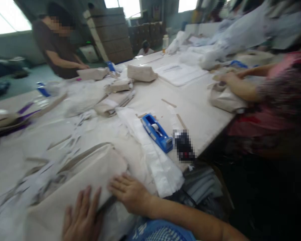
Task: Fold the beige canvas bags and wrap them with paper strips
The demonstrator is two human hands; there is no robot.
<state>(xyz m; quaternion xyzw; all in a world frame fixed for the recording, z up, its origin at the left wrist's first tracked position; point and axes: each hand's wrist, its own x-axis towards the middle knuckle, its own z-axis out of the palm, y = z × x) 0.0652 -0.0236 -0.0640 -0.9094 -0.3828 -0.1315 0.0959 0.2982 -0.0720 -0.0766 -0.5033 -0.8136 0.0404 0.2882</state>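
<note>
A beige fabric bag lies on the near side of the table, its strap looped along the far edge. My left hand rests on the bag's near part, fingers spread and stretched out. Against the bag's right end lies my right hand, its fingers extended over the cloth. Neither hand is wrapped round anything. Just beyond my right hand a strip of white plastic bags runs along the table. Some blur softens the bag and both hands.
A blue tape dispenser and a pixelated dark object sit near the table's right edge. More beige bags and plastic wrap lie farther back. A person works at far left; another person's hand handles a bag at right.
</note>
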